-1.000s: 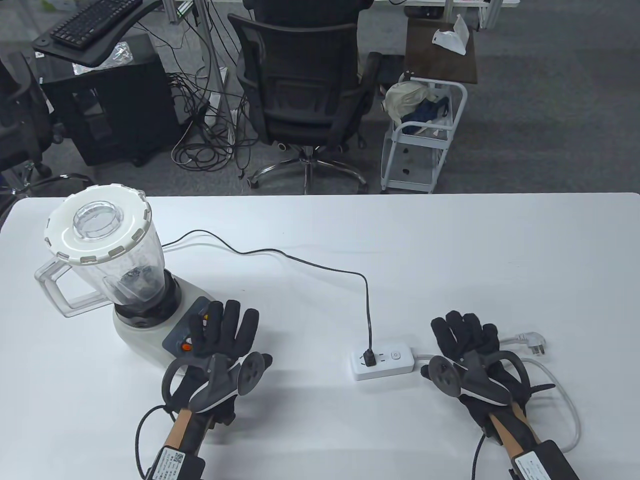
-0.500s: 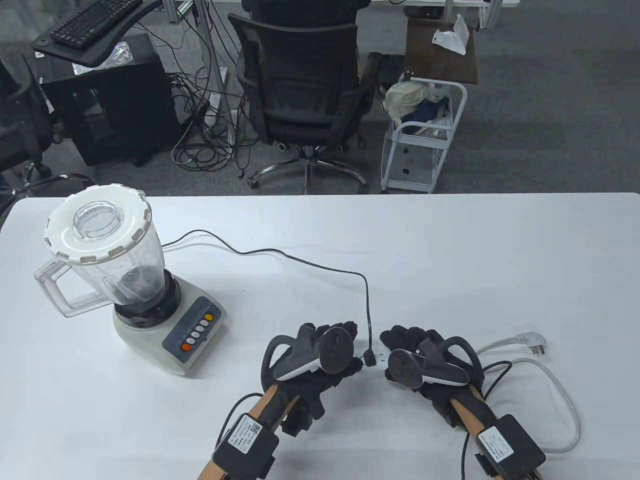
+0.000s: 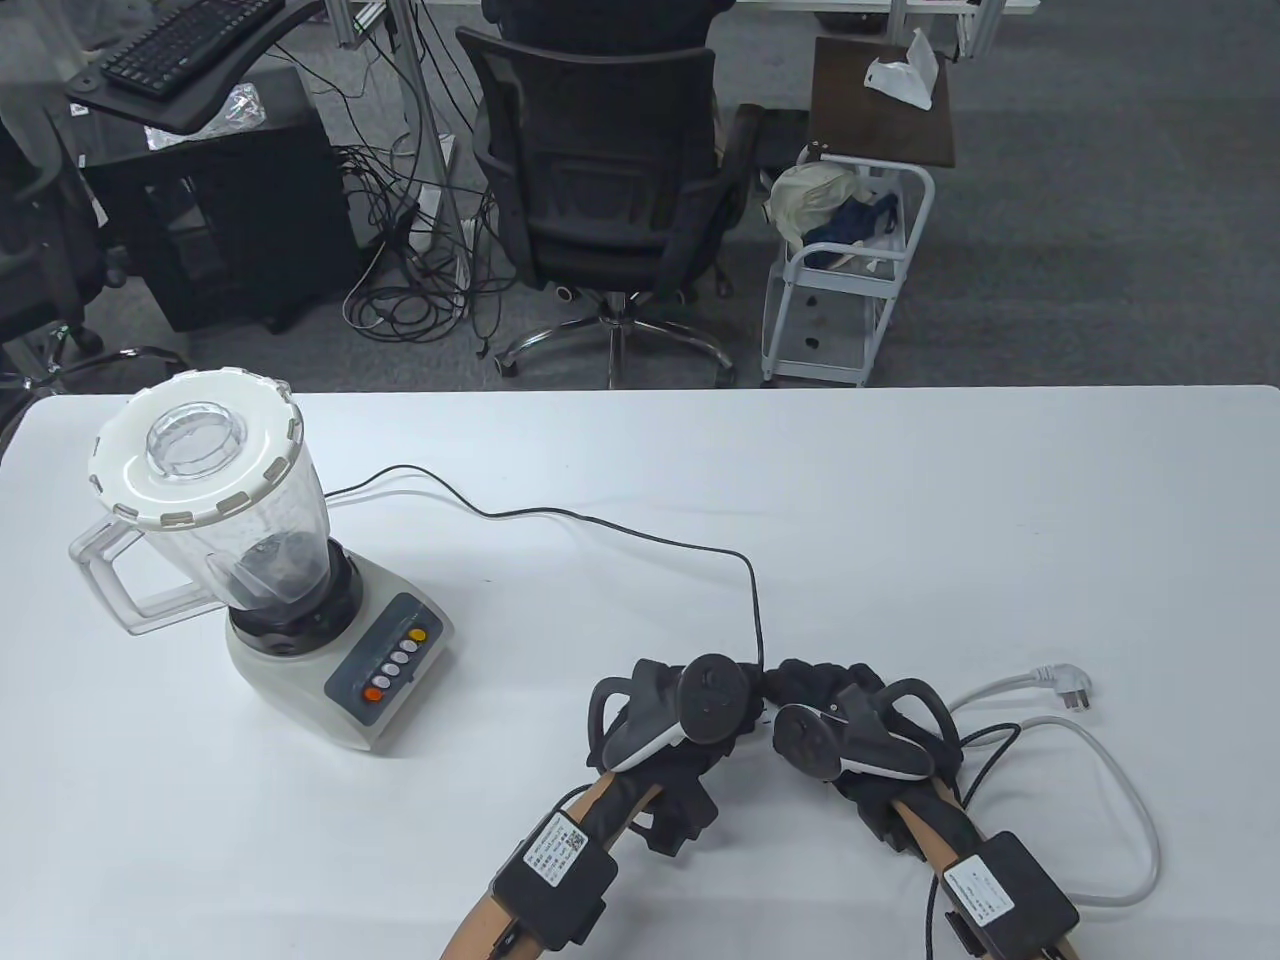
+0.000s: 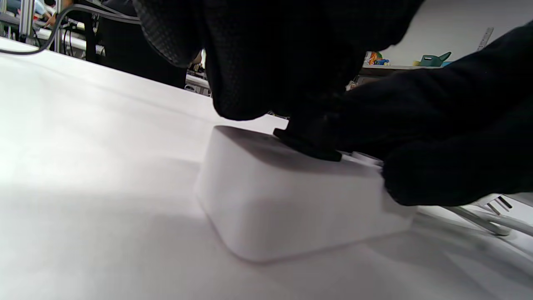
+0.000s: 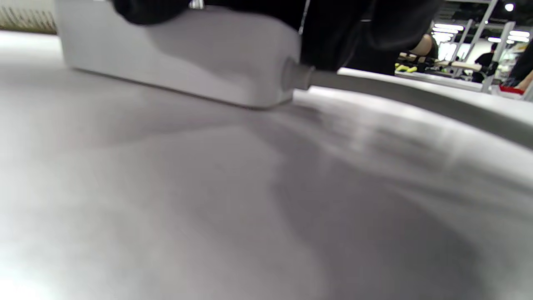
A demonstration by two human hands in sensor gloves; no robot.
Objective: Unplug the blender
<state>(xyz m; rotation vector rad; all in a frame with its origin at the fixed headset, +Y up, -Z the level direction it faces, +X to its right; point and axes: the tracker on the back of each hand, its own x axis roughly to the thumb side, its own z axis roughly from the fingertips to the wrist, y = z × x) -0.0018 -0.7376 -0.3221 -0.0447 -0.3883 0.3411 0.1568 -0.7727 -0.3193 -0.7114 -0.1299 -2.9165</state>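
The blender (image 3: 250, 580) with a clear jug and white lid stands at the table's left. Its black cord (image 3: 620, 525) runs right and drops between my hands. My left hand (image 3: 690, 715) and right hand (image 3: 835, 715) meet over the white power strip and hide it in the table view. In the left wrist view my left fingers (image 4: 258, 62) grip the black plug (image 4: 310, 148), whose base sits against the top of the power strip (image 4: 291, 200). My right hand (image 4: 449, 137) holds the strip's right end. The right wrist view shows the strip (image 5: 187, 54) under my fingers.
The strip's own white cable (image 3: 1140, 800) loops on the table to the right, ending in a loose white plug (image 3: 1065, 690). It also shows in the right wrist view (image 5: 416, 98). An office chair (image 3: 600, 180) and a cart (image 3: 850, 270) stand beyond the far edge.
My left hand left the blender's button panel and moved right to the strip. My right hand moved left onto the strip. Both now cover it, and the cord's end has shifted slightly right.
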